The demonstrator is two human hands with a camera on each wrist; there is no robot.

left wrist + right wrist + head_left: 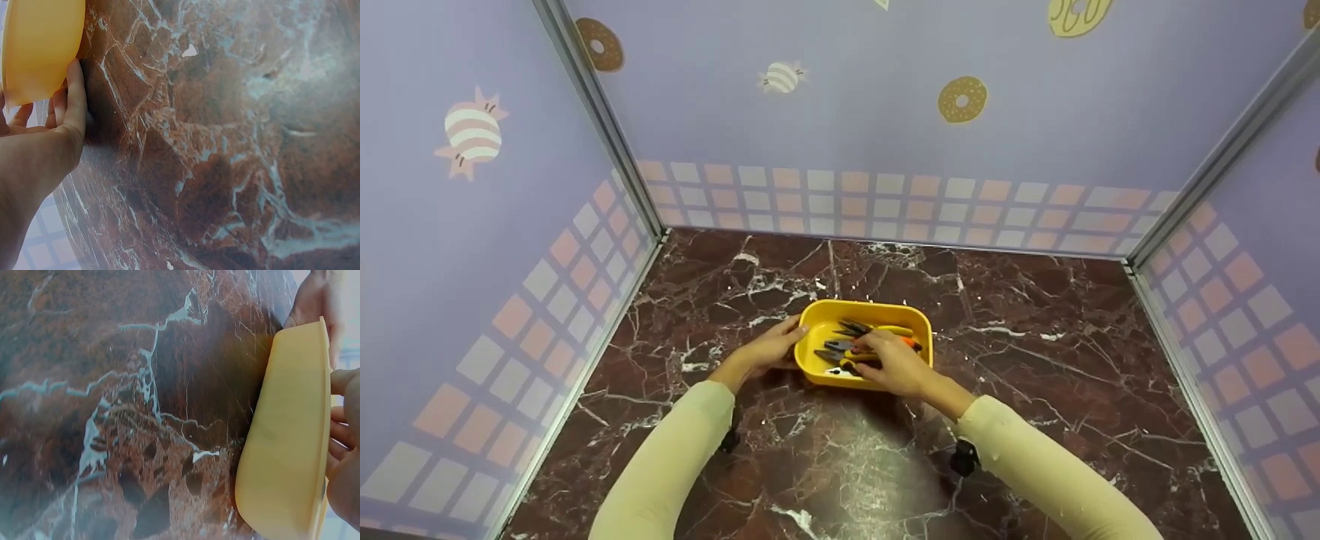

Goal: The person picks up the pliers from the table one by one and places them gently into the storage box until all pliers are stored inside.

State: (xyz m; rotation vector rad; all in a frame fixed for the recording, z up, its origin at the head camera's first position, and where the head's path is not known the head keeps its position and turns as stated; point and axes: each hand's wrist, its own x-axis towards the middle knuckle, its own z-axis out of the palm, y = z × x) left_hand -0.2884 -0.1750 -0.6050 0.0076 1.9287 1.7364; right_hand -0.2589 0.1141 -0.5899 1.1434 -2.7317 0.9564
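Note:
A yellow plastic bin (pixel 817 373) stands on the dark marbled surface. Inside lie several pliers (pixel 832 355) with dark jaws and yellow or orange handles. My left hand (pixel 769 346) grips the bin's left end, thumb over the rim and fingers along the outer wall, as the left wrist view (pixel 48 132) also shows. My right hand (pixel 896 366) reaches over the front right rim, thumb and fingers around the handles of one pair of pliers. In the right wrist view the bin's wall (pixel 287 433) hides the fingertips of the right hand (pixel 349 444).
Lilac panels (pixel 847 112) with a pink and white checked band enclose the surface at the back and both sides. Metal posts (pixel 607 120) stand in the back corners. The marbled surface (pixel 1035 315) extends around the bin.

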